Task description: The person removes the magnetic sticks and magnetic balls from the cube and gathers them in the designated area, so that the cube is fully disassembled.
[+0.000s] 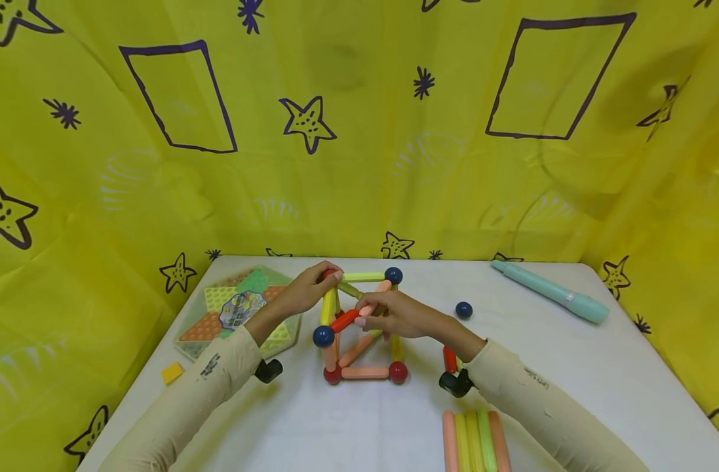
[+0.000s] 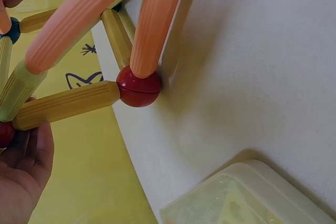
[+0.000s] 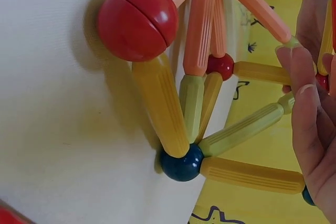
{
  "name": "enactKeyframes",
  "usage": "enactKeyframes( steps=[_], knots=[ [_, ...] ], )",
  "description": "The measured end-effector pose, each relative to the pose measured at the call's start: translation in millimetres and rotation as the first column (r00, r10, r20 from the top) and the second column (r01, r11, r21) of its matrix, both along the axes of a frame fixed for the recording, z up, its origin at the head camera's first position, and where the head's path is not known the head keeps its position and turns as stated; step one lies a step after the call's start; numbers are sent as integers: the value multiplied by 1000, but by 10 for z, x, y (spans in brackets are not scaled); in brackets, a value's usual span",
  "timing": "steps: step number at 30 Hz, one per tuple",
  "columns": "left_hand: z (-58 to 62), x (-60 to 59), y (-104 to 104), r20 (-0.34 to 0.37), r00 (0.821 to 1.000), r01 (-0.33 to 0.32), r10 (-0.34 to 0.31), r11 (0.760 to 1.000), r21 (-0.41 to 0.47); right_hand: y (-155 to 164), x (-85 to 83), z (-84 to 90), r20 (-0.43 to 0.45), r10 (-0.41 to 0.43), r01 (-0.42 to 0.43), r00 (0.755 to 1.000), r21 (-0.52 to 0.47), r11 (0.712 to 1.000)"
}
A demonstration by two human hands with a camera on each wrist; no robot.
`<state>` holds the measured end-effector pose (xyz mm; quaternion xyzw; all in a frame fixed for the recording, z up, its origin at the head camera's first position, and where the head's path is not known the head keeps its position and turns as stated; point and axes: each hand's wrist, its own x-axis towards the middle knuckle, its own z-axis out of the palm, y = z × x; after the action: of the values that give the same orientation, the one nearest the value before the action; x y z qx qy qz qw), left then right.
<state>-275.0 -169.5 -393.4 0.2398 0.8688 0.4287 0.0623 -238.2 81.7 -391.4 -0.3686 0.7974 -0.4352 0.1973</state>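
A frame of coloured building sticks and balls stands on the table. My left hand [image 1: 303, 290] grips the red ball [image 1: 331, 275] at its upper back left corner; in the left wrist view, the fingertips touch a yellow stick [image 2: 68, 104] beside that ball. At the top of the frame, my right hand [image 1: 403, 314] pinches a building stick between thumb and fingers; the fingers partly hide it. Next to those fingertips, a red stick [image 1: 344, 320] runs to a blue ball [image 1: 324, 336]. Red balls, one at the front right [image 1: 398, 372], and orange sticks [image 1: 365, 373] form the base.
A clear case of coloured tiles [image 1: 188, 347] lies left, with a small yellow block [image 1: 172, 373] nearby. Loose sticks [image 1: 476, 442] lie in a row at front right. A blue ball [image 1: 464, 310], a red stick [image 1: 449, 360] and a teal tube-shaped object [image 1: 550, 292] are on the right.
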Motion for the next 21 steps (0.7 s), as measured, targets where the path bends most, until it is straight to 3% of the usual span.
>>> enactKeyframes(
  steps=[8, 17, 21],
  knots=[
    [-17, 0, -4, -5, 1000, -1, 2, 1000, 2, 97, 41, -21, 0, 14, -14, 1000, 47, 999],
    [335, 263, 80, 13, 1000, -3, 2, 1000, 7, 196, 129, -6, -7, -31, 32, 999, 81, 996],
    [191, 136, 52, 24, 1000, 1, -1, 1000, -1, 258, 192, -42, -22, -96, 97, 995, 52, 994]
  ],
)
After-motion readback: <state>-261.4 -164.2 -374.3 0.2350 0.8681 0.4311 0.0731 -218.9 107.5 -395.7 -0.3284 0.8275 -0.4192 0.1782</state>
